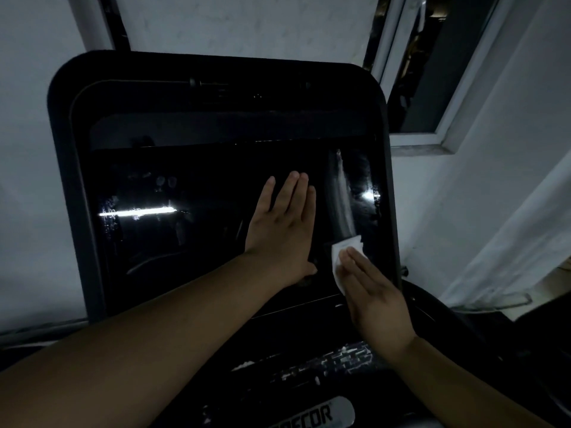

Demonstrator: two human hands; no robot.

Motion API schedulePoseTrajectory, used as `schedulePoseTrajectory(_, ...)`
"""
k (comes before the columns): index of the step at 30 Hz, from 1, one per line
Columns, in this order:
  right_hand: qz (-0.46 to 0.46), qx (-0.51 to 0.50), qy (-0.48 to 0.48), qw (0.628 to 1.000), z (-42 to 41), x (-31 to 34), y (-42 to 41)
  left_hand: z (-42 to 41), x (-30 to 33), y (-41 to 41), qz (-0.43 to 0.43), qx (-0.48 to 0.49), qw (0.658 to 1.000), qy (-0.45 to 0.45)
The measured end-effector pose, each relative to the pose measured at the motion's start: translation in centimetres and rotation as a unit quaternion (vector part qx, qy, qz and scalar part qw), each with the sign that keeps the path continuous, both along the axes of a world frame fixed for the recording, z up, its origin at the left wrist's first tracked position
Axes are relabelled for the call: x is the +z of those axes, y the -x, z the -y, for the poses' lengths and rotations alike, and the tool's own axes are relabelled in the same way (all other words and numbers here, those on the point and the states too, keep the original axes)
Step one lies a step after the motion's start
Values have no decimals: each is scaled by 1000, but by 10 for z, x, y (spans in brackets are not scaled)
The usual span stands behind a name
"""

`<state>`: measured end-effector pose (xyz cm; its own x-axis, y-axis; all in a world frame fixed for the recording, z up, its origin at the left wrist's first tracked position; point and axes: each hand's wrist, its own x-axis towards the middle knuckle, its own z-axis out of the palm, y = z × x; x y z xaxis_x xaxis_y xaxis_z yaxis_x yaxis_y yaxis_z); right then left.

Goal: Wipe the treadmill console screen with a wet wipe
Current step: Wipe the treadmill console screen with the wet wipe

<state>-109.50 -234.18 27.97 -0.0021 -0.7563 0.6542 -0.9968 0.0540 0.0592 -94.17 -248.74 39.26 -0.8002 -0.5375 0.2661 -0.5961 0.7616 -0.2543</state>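
Being pressed flat under the right hand at the screen's 4 o'clock, the wipe is looking limp, thin, probably slippery; left hand is being laid flat, fingers straight.

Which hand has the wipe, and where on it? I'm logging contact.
The right hand presses the wet wipe flat against the screen, fingers over its lower part. Nothing gripped.

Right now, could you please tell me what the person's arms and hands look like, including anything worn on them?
Both forearms are bare as far as the frame shows, with no sleeves in view. The left hand and the right hand wear no gloves, and I see no rings, watch or wristband, though the dim light could hide small items.
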Motion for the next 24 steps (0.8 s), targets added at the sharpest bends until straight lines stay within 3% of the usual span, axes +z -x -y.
schedulePoseTrajectory(7,-8,-5,52,999,21,13,6,3,-4,2,9,3,1000,10)
schedulePoseTrajectory(24,-56,-54,72,994,127,138,50,3,0,0,4,1,1000,0)
